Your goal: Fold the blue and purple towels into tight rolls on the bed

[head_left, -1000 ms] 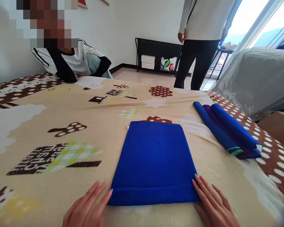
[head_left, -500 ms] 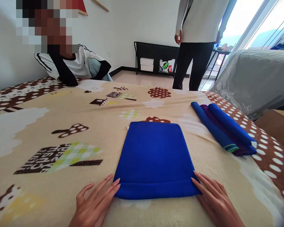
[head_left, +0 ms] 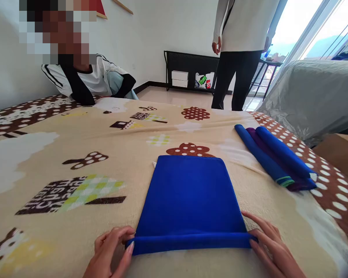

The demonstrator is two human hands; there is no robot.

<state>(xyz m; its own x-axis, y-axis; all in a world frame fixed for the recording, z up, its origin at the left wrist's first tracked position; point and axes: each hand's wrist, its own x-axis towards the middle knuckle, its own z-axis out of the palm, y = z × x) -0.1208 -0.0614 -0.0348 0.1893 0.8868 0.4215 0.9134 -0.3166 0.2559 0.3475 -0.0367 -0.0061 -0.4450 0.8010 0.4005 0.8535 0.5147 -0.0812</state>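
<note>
A blue folded cloth (head_left: 191, 197) lies flat on the patterned blanket (head_left: 75, 154) in front of me. Its near edge is turned into a narrow roll. My left hand (head_left: 110, 253) pinches the left end of that roll. My right hand (head_left: 271, 247) grips the right end, fingers curled over it. Several rolled cloths (head_left: 275, 156), blue and purple, lie side by side at the right.
A seated person in a white and black jacket (head_left: 87, 79) leans at the blanket's far left edge. Another person (head_left: 239, 50) stands beyond the far edge. A black shelf (head_left: 191, 71) with boxes stands against the wall. A grey covered object (head_left: 316, 96) is at right.
My hands went from lying flat beside the cloth to gripping its near corners. The near edge has been rolled over, and the cloth sits slightly closer to me.
</note>
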